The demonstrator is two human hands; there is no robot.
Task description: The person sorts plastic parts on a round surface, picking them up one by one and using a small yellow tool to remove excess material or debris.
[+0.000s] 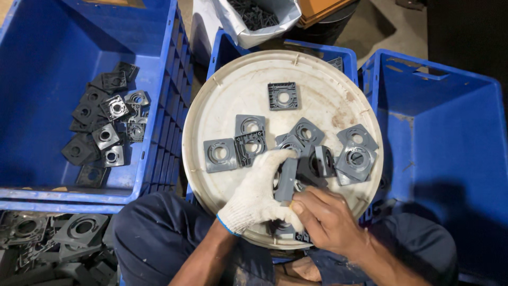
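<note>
Blue plastic crates flank a round cream lid (233,90): the left crate (47,58) holds dark square plates, the right crate (450,116) is partly shadowed. White bag (264,16) of dark parts sits beyond the lid, cut off at top. Loose grey square plates (283,96) lie on the lid. Gloved left hand (259,193) and bare right hand (328,217) together pinch one grey plate (287,180) edge-up, over the lid's near edge; pieces beneath are hidden.

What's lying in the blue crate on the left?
The left blue crate holds a loose pile of grey square plates with round centre holes, heaped toward its right side. Whatever lies beneath that pile is covered.
</note>
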